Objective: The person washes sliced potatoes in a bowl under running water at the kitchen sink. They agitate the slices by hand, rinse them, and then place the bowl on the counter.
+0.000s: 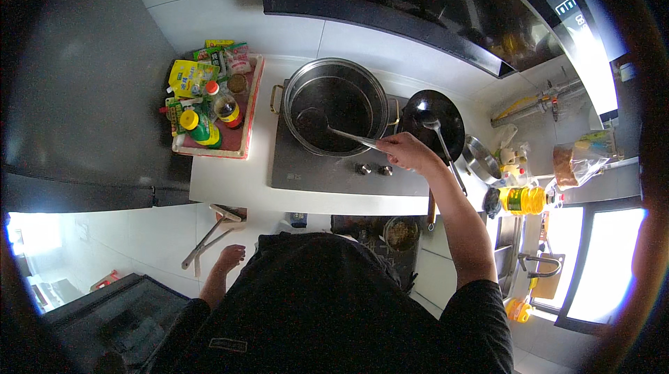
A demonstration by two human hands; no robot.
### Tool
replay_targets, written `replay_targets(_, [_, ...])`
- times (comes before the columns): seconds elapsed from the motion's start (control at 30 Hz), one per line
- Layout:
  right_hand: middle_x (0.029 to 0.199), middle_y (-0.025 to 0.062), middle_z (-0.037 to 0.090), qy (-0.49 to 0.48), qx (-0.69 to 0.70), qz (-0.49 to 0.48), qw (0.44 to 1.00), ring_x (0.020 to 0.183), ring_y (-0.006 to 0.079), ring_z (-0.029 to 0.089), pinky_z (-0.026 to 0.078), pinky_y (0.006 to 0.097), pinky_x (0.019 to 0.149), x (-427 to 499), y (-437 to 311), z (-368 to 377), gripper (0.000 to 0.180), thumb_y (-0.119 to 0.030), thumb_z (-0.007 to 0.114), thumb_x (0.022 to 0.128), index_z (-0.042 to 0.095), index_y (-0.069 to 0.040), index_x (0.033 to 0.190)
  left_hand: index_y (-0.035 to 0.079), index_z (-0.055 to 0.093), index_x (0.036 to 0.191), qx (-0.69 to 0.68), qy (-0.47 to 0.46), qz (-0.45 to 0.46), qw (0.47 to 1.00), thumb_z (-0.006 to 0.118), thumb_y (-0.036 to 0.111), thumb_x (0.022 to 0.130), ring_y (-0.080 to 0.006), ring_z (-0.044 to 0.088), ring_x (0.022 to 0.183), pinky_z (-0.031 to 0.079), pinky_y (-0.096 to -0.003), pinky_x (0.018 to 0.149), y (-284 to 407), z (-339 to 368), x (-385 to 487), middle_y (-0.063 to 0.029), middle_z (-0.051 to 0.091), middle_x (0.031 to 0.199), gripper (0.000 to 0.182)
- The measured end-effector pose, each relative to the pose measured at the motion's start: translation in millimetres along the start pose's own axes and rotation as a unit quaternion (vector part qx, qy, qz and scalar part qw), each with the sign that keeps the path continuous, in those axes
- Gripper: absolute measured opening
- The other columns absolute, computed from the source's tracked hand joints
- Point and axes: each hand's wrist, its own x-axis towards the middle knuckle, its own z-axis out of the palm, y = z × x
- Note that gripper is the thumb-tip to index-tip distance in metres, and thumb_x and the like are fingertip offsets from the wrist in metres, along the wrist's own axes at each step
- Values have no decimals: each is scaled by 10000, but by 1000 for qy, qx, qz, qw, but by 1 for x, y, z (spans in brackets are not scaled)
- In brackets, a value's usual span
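My right hand (pixel 401 150) grips the end of a metal ladle (pixel 351 135) at the front right of a large steel pot (pixel 339 152). The ladle's bowl rests low in the pot's left part, in dark contents that I cannot make out. Brass-coloured handles stick out at the pot's sides. Under the pot is a dark cooktop (pixel 308 173) with two knobs (pixel 374 169) at its front. My left hand (pixel 231 258) hangs by my side, away from the counter, with fingers loosely bent and nothing visible in it.
A black wok (pixel 418 100) with a metal spatula (pixel 443 144) sits right of the pot. A tray (pixel 245 136) of seasoning bottles and packets stands left. Above hangs a range hood (pixel 366 8). To the right are a steel basin (pixel 483 159), an oil bottle (pixel 522 200) and a faucet (pixel 543 267).
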Motion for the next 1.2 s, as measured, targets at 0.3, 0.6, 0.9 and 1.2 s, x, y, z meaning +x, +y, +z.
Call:
replay_targets(0.3, [717, 47, 675, 72, -56, -132, 987, 627, 139, 631, 520, 367, 595, 5, 31, 24, 342, -342, 683, 1088, 795, -45, 1217, -1, 690, 1356, 57, -42, -7, 997, 644, 162, 1056, -202, 727, 893, 588, -373, 715, 30, 8, -6, -107, 761, 1041, 345])
replay_targets(0.6, [753, 114, 722, 125, -117, -185, 968, 671, 193, 697, 552, 402, 657, -30, 16, 45, 329, -317, 657, 1096, 790, -27, 1175, 23, 701, 1381, 272, 32, 65, 960, 681, 264, 1032, -178, 738, 935, 599, -364, 788, 97, 54, -13, -86, 782, 1072, 424])
replay_targets(0.9, [766, 87, 685, 147, -154, -222, 952, 689, 168, 649, 509, 367, 640, -47, 16, 59, 233, -228, 663, 1097, 763, -18, 1095, 23, 765, 1293, 396, 7, 269, 878, 757, 195, 1014, -124, 668, 761, 580, -308, 723, 211, 128, -35, -29, 736, 934, 328])
replay_targets(1.2, [841, 182, 728, 199, -158, -252, 934, 731, 302, 690, 536, 433, 672, -65, 20, 77, 246, -233, 668, 1084, 762, -21, 1165, 71, 806, 1191, 357, 49, 388, 848, 795, 40, 949, -55, 566, 681, 497, -246, 645, 326, 209, -77, -1, 729, 934, 244])
